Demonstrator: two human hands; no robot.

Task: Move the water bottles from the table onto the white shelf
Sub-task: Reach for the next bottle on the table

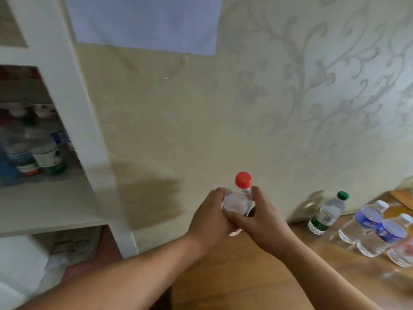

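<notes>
A clear water bottle with a red cap (240, 198) is held upright above the table's left end. My left hand (210, 215) and my right hand (257, 215) both wrap around its body. On the wooden table (257, 276) at the right stand a green-capped bottle (326, 214), two blue-labelled bottles (366, 222) and a red-labelled one (402, 253) at the frame edge. The white shelf (44, 198) is at the left, with several bottles (42, 153) standing on its middle board.
A patterned wall (290, 97) rises behind the table, with a pale sheet (145, 21) pinned high up. The shelf's slanted white upright (89, 142) stands between the shelf boards and the table. Blurred items lie on the lower shelf level (73, 242).
</notes>
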